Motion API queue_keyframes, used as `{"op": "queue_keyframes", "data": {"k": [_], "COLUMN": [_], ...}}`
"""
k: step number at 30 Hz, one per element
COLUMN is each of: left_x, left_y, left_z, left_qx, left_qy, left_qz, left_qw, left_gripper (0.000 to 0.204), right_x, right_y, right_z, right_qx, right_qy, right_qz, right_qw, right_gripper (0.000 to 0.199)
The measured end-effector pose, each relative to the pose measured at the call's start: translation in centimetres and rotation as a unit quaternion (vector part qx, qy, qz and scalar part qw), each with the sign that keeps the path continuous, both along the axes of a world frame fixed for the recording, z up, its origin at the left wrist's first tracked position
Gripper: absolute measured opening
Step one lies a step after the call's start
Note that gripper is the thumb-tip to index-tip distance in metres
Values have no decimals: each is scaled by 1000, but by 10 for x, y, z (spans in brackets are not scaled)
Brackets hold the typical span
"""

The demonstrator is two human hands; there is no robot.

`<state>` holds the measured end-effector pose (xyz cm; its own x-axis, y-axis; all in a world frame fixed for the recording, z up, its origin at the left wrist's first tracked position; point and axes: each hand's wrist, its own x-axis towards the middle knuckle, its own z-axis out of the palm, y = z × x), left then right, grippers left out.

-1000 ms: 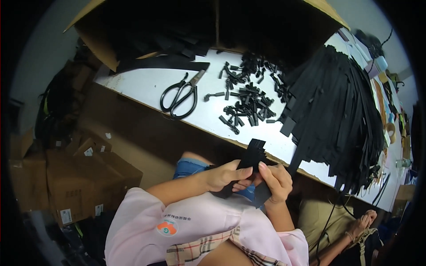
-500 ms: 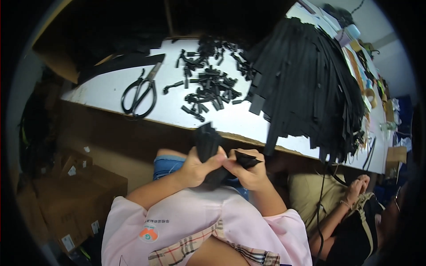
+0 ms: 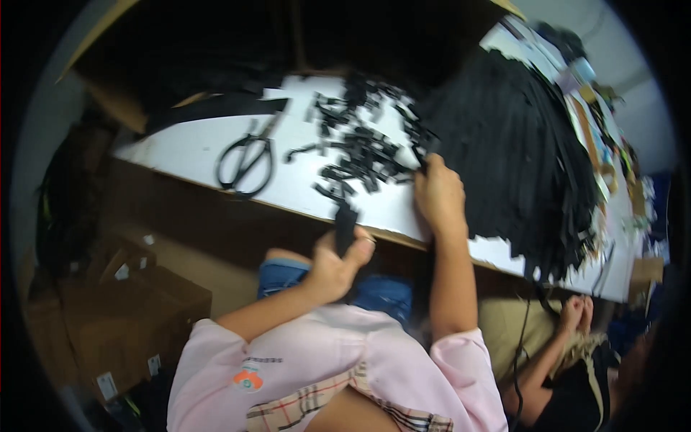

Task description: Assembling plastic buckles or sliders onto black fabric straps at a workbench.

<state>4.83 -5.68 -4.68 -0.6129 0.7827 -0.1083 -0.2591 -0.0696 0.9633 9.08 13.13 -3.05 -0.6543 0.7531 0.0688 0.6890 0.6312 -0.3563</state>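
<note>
Right hand [image 3: 439, 196] has left the lap, now resting open on the black strap pile [image 3: 518, 144]; left hand [image 3: 338, 263] is gripping a short black folded strap piece [image 3: 346, 223] upright at centre frame.

brown cardboard boxes [image 3: 119, 317] | floor, lower left; small white labels [image 3: 106, 385] | on their sides

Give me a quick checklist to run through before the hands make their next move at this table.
1. Left hand grips the black strap piece: ok.
2. Right hand rests at the pile of black straps: ok.
3. Right hand has one strap pinched: cannot tell.
4. Scissors lie apart from both hands: ok.
5. Small black pieces lie on the white table, none over its edge: ok.
</note>
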Motion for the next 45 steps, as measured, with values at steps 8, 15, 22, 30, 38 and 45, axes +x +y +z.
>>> {"op": "queue_keyframes", "data": {"k": [8,15,22,30,38,45], "left_x": [-7,-7,-2,-10,-5,-9], "left_y": [-7,2,1,-5,1,-1], "left_z": [-8,0,-3,7,11,12], "left_qx": [32,45,46,8,41,53], "left_qy": [-61,-80,51,-26,10,-40], "left_qz": [-65,-89,-94,-122,-48,-51], "left_qw": [995,992,993,992,998,996], "left_gripper": [19,18,14,11,21,26], "right_x": [14,52,60,51,66,67], "right_y": [-12,-78,-75,-69,-86,-91], "right_z": [2,5,11,11,-11,2], "right_qx": [-224,-304,-56,-107,-439,-664], "right_qy": [236,395,354,377,490,415], "right_qz": [44,73,241,315,55,11], "right_qw": [945,864,902,865,751,622], "right_gripper": [15,8,22,17,15,8]}}
